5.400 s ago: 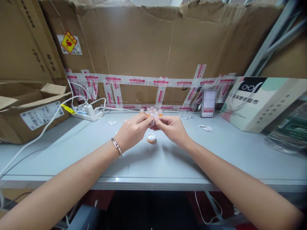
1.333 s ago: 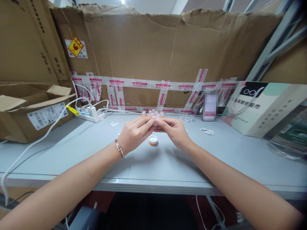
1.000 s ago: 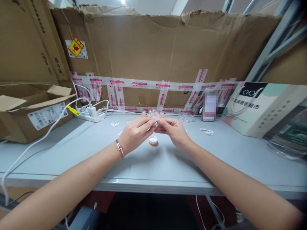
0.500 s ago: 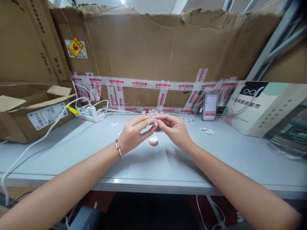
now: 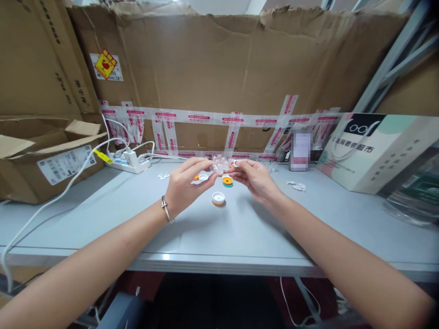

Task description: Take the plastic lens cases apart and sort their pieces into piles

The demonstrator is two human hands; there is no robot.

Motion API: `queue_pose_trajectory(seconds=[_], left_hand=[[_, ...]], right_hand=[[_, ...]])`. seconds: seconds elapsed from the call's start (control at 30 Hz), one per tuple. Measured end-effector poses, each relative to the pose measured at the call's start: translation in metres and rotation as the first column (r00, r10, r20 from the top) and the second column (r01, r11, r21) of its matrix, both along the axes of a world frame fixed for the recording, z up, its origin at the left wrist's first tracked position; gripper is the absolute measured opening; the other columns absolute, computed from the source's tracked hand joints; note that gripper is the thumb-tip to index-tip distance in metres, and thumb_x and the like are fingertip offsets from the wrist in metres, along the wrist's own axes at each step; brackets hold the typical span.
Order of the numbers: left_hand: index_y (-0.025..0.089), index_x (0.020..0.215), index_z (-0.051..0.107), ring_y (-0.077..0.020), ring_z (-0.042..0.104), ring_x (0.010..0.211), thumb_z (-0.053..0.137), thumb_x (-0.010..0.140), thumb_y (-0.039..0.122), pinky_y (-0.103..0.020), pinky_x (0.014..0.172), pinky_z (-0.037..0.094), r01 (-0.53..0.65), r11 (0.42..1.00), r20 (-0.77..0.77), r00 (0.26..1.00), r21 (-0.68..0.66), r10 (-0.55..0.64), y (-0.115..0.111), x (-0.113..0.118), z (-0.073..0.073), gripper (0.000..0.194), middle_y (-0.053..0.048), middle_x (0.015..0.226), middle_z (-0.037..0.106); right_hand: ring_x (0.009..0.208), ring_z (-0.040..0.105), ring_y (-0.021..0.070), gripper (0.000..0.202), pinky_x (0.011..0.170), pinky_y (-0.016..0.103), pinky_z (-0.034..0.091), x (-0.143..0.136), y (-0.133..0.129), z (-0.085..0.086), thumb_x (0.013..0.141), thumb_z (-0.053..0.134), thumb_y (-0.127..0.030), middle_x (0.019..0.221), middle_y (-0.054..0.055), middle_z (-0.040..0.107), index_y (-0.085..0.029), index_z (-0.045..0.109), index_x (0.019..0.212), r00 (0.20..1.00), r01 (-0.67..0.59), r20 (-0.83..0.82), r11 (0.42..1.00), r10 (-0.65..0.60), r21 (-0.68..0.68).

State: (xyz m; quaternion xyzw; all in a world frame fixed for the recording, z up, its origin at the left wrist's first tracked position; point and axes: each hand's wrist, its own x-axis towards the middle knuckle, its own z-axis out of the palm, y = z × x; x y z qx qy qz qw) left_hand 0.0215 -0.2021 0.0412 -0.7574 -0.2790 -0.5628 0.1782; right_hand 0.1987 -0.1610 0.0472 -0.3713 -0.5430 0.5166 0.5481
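Note:
My left hand (image 5: 188, 183) is closed in a pinch above the table, thumb and fingers around a small clear plastic piece (image 5: 215, 169). Its outline blends into the pile of clear pieces (image 5: 222, 161) behind. To the right, my right hand (image 5: 255, 178) pinches a small white piece (image 5: 234, 162), largely covered by the fingertips. The two hands are apart. Between and below them lies a round white cap with an orange base (image 5: 218, 198). Farther back sit an orange disc (image 5: 227, 181) on a teal one, and a white cap (image 5: 203, 177) partly behind my left hand.
Flat white pieces (image 5: 163, 176) lie at left, and a small white heap (image 5: 296, 186) at right. A power strip (image 5: 132, 165) with cables, an open carton (image 5: 51, 160), a phone (image 5: 301, 151), a printed box (image 5: 363, 160) and a large clear bottle (image 5: 418, 192) surround the work area.
My hands were together at one small piece and have moved apart, left hand leftward, right hand slightly rightward. The orange and teal discs between them have come into view.

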Motion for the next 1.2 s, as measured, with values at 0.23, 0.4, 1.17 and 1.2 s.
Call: queue_pose_trajectory(seconds=[0.23,0.4,1.17,1.2], left_hand=[[0.017,0.091,0.061,-0.0104,0.060,0.072,0.058,0.077,0.020,-0.025,0.072,0.052,-0.004,1.000,0.031,1.000,-0.017,0.004,-0.001,-0.001,0.004,0.015,-0.004,0.086,0.064],[0.016,0.094,0.060,-0.0108,0.059,0.075,0.058,0.077,0.019,-0.026,0.074,0.050,-0.044,0.999,0.072,0.996,-0.013,0.044,-0.003,-0.002,0.006,0.018,-0.004,0.085,0.063],[0.016,0.092,0.063,-0.0108,0.054,0.069,0.058,0.078,0.023,-0.023,0.064,0.047,0.037,0.998,-0.135,0.990,-0.042,-0.043,0.007,0.001,-0.009,0.016,-0.004,0.075,0.060],[0.017,0.093,0.063,-0.0108,0.054,0.069,0.058,0.079,0.024,-0.023,0.064,0.047,0.033,0.998,-0.143,0.989,-0.055,-0.041,0.007,0.001,-0.009,0.017,-0.004,0.075,0.060]], right_hand=[[0.053,0.059,0.0122,0.013,0.055,0.024,0.044,0.056,0.033,0.015,0.073,0.055,-0.020,0.056,0.001,0.063,-0.015,0.057,0.085,0.554,0.185,0.749,0.931,-0.364,0.316],[0.060,0.060,0.0147,0.009,0.053,0.023,0.037,0.074,0.052,0.003,0.067,0.055,-0.014,0.054,0.001,0.064,-0.017,0.058,0.075,0.062,0.158,0.972,0.964,-0.226,0.214],[0.062,0.053,0.0092,0.024,0.062,0.024,0.044,0.001,-0.016,0.003,0.077,0.056,-0.040,0.066,0.000,0.058,-0.016,0.058,0.076,0.823,-0.479,0.432,0.859,0.368,0.181],[0.062,0.053,0.0092,0.024,0.062,0.024,0.044,0.001,-0.015,0.002,0.077,0.057,-0.040,0.065,-0.001,0.058,-0.016,0.057,0.075,0.822,-0.484,0.423,0.859,0.381,0.168]])
